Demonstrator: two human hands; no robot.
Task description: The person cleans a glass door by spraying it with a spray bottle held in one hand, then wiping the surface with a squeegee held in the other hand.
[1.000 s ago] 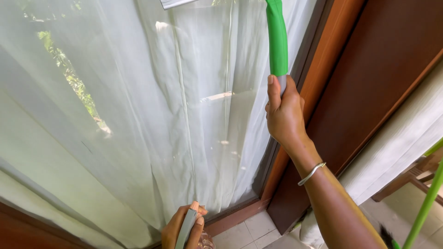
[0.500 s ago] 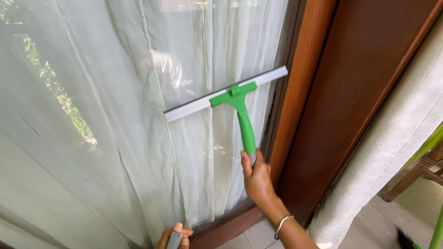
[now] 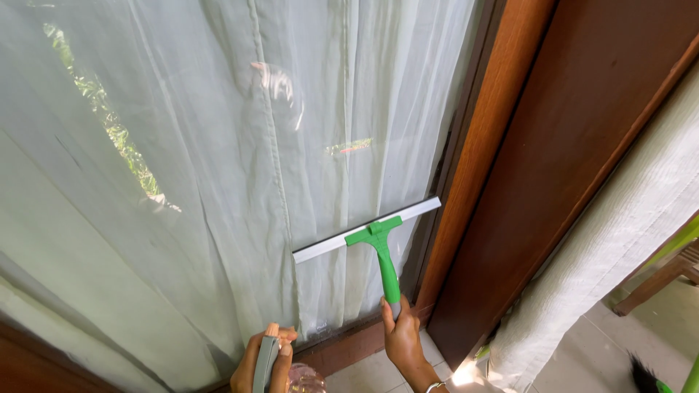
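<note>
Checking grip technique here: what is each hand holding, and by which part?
Right hand grips the green squeegee at its handle's lower end. Left hand holds a spray bottle around its top.

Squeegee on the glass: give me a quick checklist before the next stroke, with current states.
1. Right hand gripping the squeegee handle: ok.
2. Blade flat against the window glass: cannot tell; it sits tilted, right end higher.
3. Blade clear of the wooden frame: not ok, right end nearly touches it.
4. Left hand holding the spray bottle away from the blade: ok.
5. Room left below before the bottom frame: not ok, little remains.
</note>
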